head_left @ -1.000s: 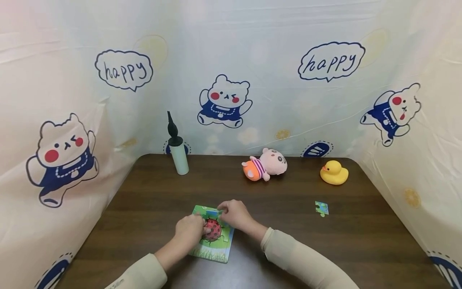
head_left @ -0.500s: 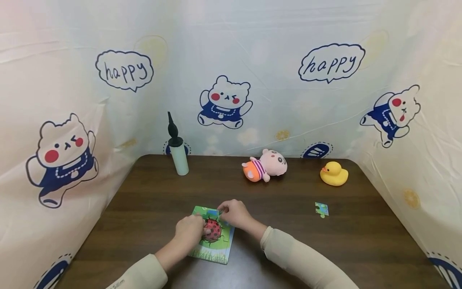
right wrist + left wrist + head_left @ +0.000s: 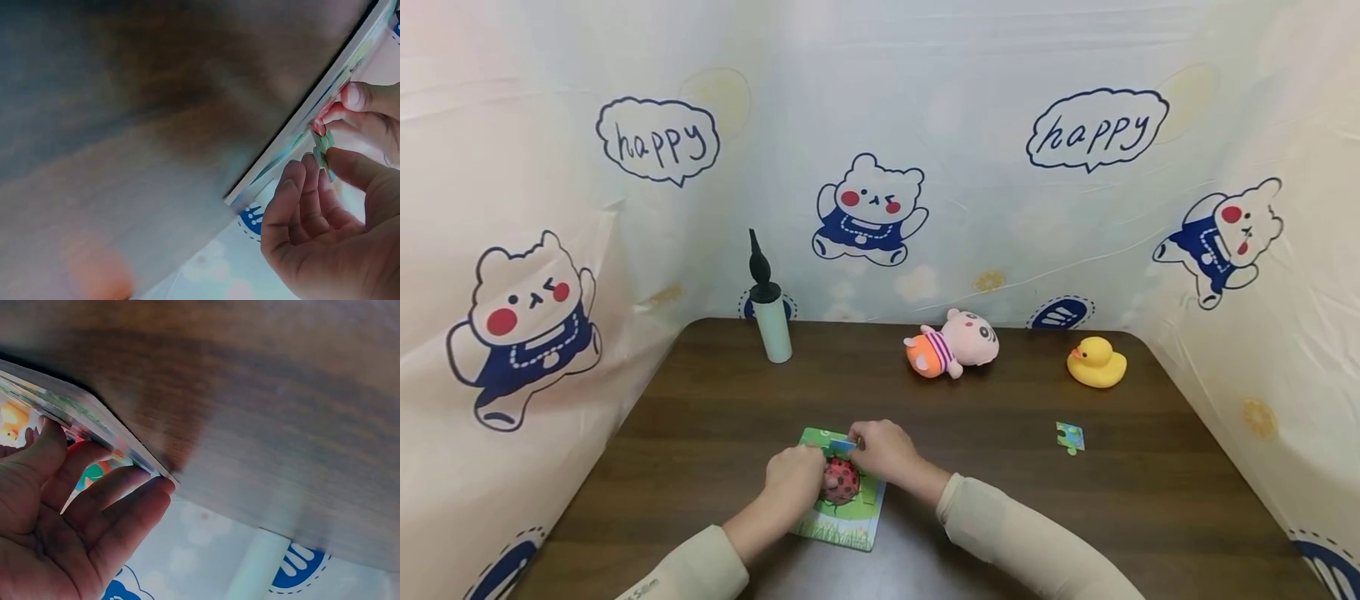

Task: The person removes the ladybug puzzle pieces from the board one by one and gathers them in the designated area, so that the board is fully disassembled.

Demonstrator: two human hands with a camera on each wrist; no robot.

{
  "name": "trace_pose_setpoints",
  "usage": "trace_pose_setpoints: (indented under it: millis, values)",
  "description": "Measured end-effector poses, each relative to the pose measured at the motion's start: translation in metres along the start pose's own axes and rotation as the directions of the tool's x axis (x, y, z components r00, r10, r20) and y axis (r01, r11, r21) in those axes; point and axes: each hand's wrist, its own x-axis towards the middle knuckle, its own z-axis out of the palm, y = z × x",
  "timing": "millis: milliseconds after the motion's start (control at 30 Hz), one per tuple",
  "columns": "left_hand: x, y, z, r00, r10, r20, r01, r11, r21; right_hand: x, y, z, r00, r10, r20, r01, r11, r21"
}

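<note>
A jigsaw puzzle board (image 3: 842, 533) with a ladybug (image 3: 842, 482) on green lies on the table, slightly turned. My left hand (image 3: 795, 477) rests on its left side; in the left wrist view the fingertips (image 3: 164, 485) touch the board near its edge. Over the upper right part of the board, my right hand (image 3: 886, 450) pinches a puzzle piece between thumb and fingers. The right wrist view shows this green and red puzzle piece (image 3: 323, 148) tilted up from the board. A blue patch (image 3: 842, 446) shows beside the right fingertips. My fingers cover part of the picture.
A loose puzzle piece (image 3: 1071, 437) lies to the right on the brown table (image 3: 970, 517). Along the back stand a hand pump (image 3: 772, 329), a plush toy (image 3: 955, 343) lying on its side, and a yellow rubber duck (image 3: 1097, 362). A printed curtain (image 3: 977, 192) surrounds the table.
My right hand has shifted slightly down and changed its angle, with the puzzle piece still pinched. My left hand stays in place on the board.
</note>
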Motion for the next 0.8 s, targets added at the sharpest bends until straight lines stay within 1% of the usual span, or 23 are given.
trace_pose_setpoints:
  millis: [67,133,200,300,433,533,600,700,800]
  values:
    - [0.001,0.001,0.0,1.0,-0.001,0.009,0.001,1.0,0.001,0.003,0.003,-0.001,1.0,0.004,0.008,-0.004,1.0,0.018]
    - [0.001,0.001,-0.001,1.0,-0.004,0.017,0.004,1.0,0.003,0.006,0.007,-0.003,1.0,0.023,0.012,-0.024,0.998,0.059]
    - [0.002,0.002,-0.001,1.0,-0.01,0.021,0.01,1.0,0.008,0.008,0.011,-0.007,0.998,0.053,0.016,-0.055,0.992,0.114]
    - [0.002,0.002,-0.002,0.999,-0.023,0.037,0.023,1.0,0.01,0.011,0.018,-0.015,0.996,0.085,0.019,-0.087,0.982,0.168]
    - [0.004,0.004,-0.002,0.999,-0.017,0.048,0.017,1.0,0.008,0.009,0.03,-0.032,0.993,0.113,0.041,-0.119,0.975,0.19]
    - [0.004,0.004,-0.002,0.998,-0.009,0.054,0.009,1.0,0.007,0.007,0.042,-0.044,0.991,0.131,0.04,-0.136,0.972,0.189]
    - [0.003,0.003,-0.003,0.998,-0.004,0.066,0.003,1.0,0.002,0.005,0.051,-0.053,0.987,0.158,0.03,-0.16,0.967,0.197]
    - [0.002,0.001,-0.008,0.994,-0.002,0.105,0.004,1.0,-0.017,0.0,0.067,-0.066,0.976,0.214,0.026,-0.215,0.954,0.207]
    - [0.0,0.001,-0.014,0.99,0.005,0.143,0.001,0.999,-0.041,-0.006,0.084,-0.078,0.956,0.29,0.046,-0.292,0.928,0.232]
